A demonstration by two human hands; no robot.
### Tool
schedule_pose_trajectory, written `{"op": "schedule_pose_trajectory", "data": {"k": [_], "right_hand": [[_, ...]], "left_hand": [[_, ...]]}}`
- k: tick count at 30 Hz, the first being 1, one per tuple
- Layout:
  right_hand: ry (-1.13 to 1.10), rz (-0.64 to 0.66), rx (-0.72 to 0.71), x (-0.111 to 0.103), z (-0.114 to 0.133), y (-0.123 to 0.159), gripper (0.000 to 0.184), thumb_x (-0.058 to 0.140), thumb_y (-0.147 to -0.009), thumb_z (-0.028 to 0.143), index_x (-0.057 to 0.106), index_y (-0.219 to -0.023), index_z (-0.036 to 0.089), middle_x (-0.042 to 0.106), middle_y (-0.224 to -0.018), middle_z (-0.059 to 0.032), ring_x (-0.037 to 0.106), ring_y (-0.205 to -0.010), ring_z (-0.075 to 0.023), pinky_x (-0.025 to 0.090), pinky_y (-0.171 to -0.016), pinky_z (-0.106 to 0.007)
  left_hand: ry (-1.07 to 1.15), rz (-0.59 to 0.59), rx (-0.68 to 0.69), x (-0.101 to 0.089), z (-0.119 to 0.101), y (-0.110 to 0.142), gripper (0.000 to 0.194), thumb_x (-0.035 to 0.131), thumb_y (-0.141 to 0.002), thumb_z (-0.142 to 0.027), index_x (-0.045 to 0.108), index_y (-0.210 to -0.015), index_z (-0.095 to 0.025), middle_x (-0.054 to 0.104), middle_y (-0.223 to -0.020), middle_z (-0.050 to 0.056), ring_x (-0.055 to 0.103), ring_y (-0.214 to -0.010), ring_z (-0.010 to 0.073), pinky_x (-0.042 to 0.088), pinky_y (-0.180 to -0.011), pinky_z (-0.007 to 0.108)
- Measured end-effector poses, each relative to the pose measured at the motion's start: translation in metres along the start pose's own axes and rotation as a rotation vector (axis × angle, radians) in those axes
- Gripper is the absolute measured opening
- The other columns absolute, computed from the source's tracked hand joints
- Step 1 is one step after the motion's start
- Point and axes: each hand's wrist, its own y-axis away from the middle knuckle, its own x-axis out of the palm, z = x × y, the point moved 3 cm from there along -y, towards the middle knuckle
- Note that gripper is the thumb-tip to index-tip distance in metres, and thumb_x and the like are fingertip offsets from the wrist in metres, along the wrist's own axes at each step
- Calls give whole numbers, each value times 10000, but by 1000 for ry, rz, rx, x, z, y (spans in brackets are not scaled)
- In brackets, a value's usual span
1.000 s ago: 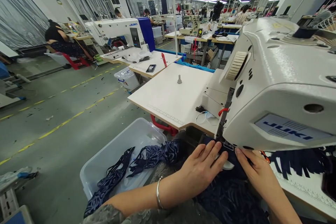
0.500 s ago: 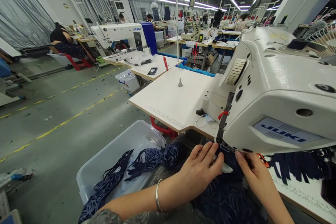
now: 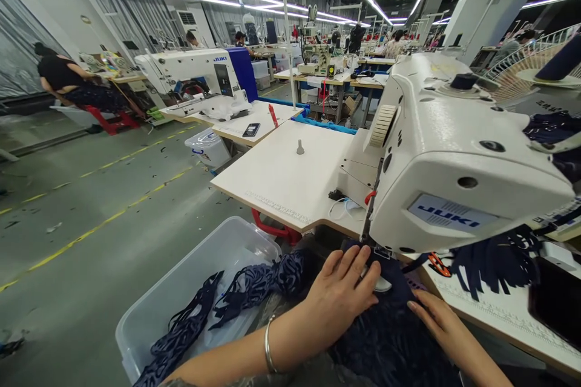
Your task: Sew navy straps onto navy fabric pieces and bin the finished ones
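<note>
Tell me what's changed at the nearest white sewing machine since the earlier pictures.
The bare right hand has drawn back, away from the white JUKI sewing machine, to the edge of the dark navy fabric; whether it grips is unclear. The bare left hand still rests on that fabric; the translucent plastic bin stays put.

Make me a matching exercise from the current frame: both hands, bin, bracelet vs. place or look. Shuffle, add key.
Column one
1. left hand
2. right hand
3. plastic bin
4. bracelet

Column two
A. translucent, open-topped
B. at the right edge of the navy cloth
C. thin, silver-coloured
D. on top of the navy cloth, just in front of the nearest sewing machine

Right pairs: 1-D, 2-B, 3-A, 4-C
</note>
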Motion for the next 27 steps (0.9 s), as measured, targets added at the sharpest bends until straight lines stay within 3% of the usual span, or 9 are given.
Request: {"op": "schedule_pose_trajectory", "data": {"k": [4,8,11,13,15,17,21,24,27], "right_hand": [[-90,-32,76,-30,8,20,361,567,-841,542,680,-1011,244,732,-1006,-57,688,-932,-258,567,-789,-319],[-85,-4,83,-54,56,27,281,532,-884,504,650,-912,251,623,-640,8,618,-582,-175,519,-525,-241],[-23,-100,-117,-48,101,12,248,509,-915,460,644,-899,252,657,-769,-16,628,-663,-180,514,-583,-256],[86,-195,-318,-33,127,-3,221,501,-939,415,639,-931,242,667,-860,-43,638,-782,-203,512,-714,-299],[280,-291,-465,-15,145,-17,263,454,-972,372,619,-836,219,647,-818,-65,609,-784,-225,486,-738,-345],[509,-358,-550,-1,157,-27,310,412,-990,305,590,-760,198,613,-743,-75,572,-721,-236,459,-702,-372],[765,-412,-634,7,161,-28,272,419,-979,211,583,-764,173,612,-719,-84,568,-699,-258,439,-704,-401],[556,-381,-531,1,148,-25,198,433,-984,267,572,-861,196,657,-782,-65,606,-724,-245,453,-706,-380],[105,-313,-225,-3,123,-28,185,467,-966,400,525,-969,224,679,-856,-44,642,-753,-206,476,-671,-319]], "left_hand": [[101,-81,-29,-5,3,-2,329,521,-958,-471,602,-1159,-222,567,-1337,65,505,-1218,215,320,-1024,370],[184,-325,-137,-18,29,7,183,461,-995,-260,596,-879,-216,677,-893,-2,613,-883,129,394,-851,292],[75,-442,-318,-24,64,19,146,459,-965,-157,583,-896,-190,651,-841,29,598,-835,166,384,-836,342],[12,-430,-391,-24,83,24,118,488,-940,-123,596,-940,-169,649,-895,70,595,-912,212,373,-871,388],[-27,-396,-410,-22,92,27,148,488,-931,-98,605,-1005,-148,653,-989,106,588,-1008,237,380,-910,406],[-31,-339,-305,-20,86,26,229,457,-942,-85,593,-1119,-134,636,-1145,128,558,-1134,229,391,-970,388],[-28,-117,263,-10,44,16,392,431,-982,-133,483,-1363,-208,408,-1493,35,338,-1389,174,279,-1143,332],[-24,24,405,-5,20,6,422,423,-993,-172,433,-1415,-195,272,-1566,21,264,-1431,174,247,-1168,325],[35,83,377,-5,12,-1,413,398,-997,-170,431,-1409,-151,276,-1562,68,298,-1417,197,309,-1129,357]]}}
